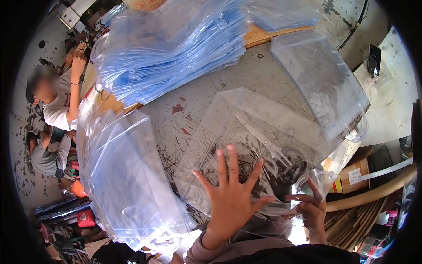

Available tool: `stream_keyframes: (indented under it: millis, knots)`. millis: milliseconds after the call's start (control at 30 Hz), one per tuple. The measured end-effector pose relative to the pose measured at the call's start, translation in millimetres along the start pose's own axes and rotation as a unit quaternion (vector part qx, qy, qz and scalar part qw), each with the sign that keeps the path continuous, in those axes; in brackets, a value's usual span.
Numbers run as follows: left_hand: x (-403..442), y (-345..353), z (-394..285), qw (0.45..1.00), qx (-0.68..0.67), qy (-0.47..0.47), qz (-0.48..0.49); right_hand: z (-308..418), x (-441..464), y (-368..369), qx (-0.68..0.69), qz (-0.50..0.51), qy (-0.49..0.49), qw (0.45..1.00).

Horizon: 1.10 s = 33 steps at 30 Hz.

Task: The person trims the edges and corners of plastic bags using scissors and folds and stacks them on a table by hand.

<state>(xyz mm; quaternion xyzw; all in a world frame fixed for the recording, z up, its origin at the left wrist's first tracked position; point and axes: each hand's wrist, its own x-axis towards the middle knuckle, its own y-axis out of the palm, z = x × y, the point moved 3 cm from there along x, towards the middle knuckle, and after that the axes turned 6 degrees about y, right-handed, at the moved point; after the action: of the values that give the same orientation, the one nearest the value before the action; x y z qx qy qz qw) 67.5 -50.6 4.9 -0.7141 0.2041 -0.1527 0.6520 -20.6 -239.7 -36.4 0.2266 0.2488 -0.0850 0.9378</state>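
Observation:
A clear plastic bag [220, 116] lies on the worn table in front of me. My left hand [232, 200] rests palm down on its near part, fingers spread wide. At the bag's near right corner, my right hand [311, 207] has its fingers bent around the plastic edge; glare blurs the exact grip. A large pair of scissors [263, 141] shows in the middle of the bag, seemingly beneath the film. To the left lies a pile of clear bags with tube-like handles [127, 171]. Another clear bag stack [318, 75] sits at the right.
A thick stack of bluish plastic sheets [176, 57] covers the table's far side. A person [57, 97] sits at the left, one arm raised. Beyond the right edge are a phone [374, 60], a cardboard box [356, 174] and a long tan roll [373, 191].

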Motion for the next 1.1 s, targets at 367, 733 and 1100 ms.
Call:
stream_keyframes:
  millis: [367,733,1100]
  knots:
    - [-2.4,-0.7,6.5,0.998,-0.045,-0.004,-0.038,-9.1,2.0,-7.6,-0.040,-0.031,-0.026,0.998]
    - [-17.8,15.6,12.2,0.995,-0.082,0.041,-0.050,-2.1,9.5,-0.7,0.077,-0.110,0.004,0.991]
    - [-64.1,19.0,22.4,0.943,-0.254,0.033,-0.211,77.9,22.5,-51.8,-0.044,-0.176,-0.348,0.920]
